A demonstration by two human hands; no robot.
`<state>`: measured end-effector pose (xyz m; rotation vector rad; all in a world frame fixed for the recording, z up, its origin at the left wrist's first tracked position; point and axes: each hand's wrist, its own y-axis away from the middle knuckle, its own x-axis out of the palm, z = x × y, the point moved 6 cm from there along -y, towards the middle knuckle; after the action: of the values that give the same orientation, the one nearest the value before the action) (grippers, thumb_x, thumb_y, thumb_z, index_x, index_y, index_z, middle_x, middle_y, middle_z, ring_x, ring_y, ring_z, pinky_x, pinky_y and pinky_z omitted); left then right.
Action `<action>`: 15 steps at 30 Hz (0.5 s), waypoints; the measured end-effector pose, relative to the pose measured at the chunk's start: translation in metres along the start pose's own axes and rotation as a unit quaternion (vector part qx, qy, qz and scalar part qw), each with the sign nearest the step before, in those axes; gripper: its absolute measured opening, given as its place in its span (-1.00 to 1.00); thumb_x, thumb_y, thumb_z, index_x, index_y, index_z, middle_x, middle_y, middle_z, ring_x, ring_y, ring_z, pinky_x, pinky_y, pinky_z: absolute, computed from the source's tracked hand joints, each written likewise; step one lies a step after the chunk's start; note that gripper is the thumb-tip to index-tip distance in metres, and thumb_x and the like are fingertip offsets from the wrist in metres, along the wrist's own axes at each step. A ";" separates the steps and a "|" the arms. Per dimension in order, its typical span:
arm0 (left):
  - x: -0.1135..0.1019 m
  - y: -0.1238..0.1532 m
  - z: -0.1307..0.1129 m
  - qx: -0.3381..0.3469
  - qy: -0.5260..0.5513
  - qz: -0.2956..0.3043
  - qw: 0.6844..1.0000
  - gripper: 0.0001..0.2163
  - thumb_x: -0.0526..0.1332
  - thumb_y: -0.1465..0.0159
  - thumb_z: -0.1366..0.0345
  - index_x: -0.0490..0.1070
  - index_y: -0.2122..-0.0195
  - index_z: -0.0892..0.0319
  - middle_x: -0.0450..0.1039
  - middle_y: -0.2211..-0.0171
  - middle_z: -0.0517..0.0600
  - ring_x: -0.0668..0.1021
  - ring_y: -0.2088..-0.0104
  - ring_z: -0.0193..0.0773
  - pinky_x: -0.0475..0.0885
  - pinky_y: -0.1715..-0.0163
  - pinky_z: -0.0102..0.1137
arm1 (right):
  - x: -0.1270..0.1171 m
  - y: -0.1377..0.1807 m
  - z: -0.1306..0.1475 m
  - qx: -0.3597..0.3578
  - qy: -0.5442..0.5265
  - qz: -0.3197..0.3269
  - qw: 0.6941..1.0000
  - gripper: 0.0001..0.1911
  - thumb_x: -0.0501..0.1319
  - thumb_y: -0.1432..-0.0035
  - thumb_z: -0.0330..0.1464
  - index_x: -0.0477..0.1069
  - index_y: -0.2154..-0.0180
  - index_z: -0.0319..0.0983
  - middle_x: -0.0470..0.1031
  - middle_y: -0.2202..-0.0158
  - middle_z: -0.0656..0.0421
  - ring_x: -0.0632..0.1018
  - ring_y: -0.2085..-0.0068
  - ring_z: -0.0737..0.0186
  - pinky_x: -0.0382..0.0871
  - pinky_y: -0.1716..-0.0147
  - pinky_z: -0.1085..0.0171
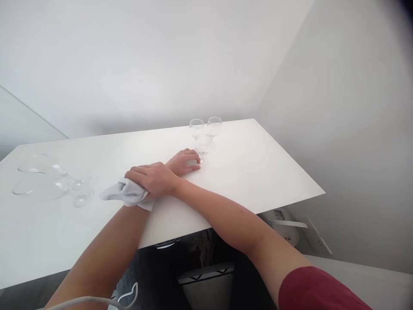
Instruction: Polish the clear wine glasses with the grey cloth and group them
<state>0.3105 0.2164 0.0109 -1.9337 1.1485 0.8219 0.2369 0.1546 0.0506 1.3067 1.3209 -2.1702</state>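
My arms are crossed on the white table, the right forearm lying over the left. My left hand (184, 162) is at the foot of the nearest upright stemmed glass (203, 146), its thumb and fingers curled at the base and stem. Two more upright glasses, a left one (196, 125) and a right one (214, 125), stand just behind it. My right hand (153, 178) is closed on a white cloth (129, 191), which bunches below the fingers and hangs out to the left, above my left wrist.
At the left of the white table (258, 172), two larger clear stemmed glasses (41, 187) lie on their sides, feet toward the right. Walls stand behind and to the right. Below the right edge are a white device (284, 224) and a socket strip (316, 239). A white cable (93, 300) crosses the bottom left.
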 end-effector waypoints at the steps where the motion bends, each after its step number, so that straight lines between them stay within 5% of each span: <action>1: 0.001 0.000 -0.001 -0.004 -0.010 0.013 1.000 -0.75 0.25 -0.40 0.06 0.59 0.08 0.07 0.60 -0.03 0.07 0.54 -0.07 -0.05 0.38 -0.19 -0.10 | 0.000 0.000 0.000 0.001 -0.002 0.003 1.000 -0.59 0.13 -0.48 -0.07 0.39 -0.13 -0.21 0.59 -0.01 0.07 0.59 0.04 0.17 0.26 0.36 0.26; 8: 0.012 0.001 -0.007 -0.026 -0.075 0.125 0.989 -0.51 0.10 -0.49 -0.02 0.36 -0.39 -0.08 0.37 -0.41 0.00 0.34 -0.37 0.10 0.19 -0.29 0.05 | -0.001 -0.001 0.000 0.005 -0.005 0.010 1.000 -0.52 0.18 -0.45 -0.04 0.38 -0.17 -0.25 0.59 -0.03 0.05 0.58 0.02 0.18 0.26 0.36 0.27; 15: 0.017 -0.003 -0.006 -0.005 -0.085 0.114 0.990 -0.48 0.11 -0.46 -0.08 0.34 -0.40 -0.17 0.24 -0.47 0.02 0.34 -0.35 0.15 0.17 -0.27 -0.01 | -0.002 -0.001 -0.001 0.011 -0.011 0.022 1.000 -0.51 0.16 -0.45 -0.02 0.37 -0.17 -0.23 0.58 0.01 0.05 0.58 0.04 0.16 0.25 0.36 0.27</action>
<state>0.3204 0.2052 0.0010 -1.7231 1.2775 1.0926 0.2382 0.1549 0.0527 1.3028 1.2519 -2.1696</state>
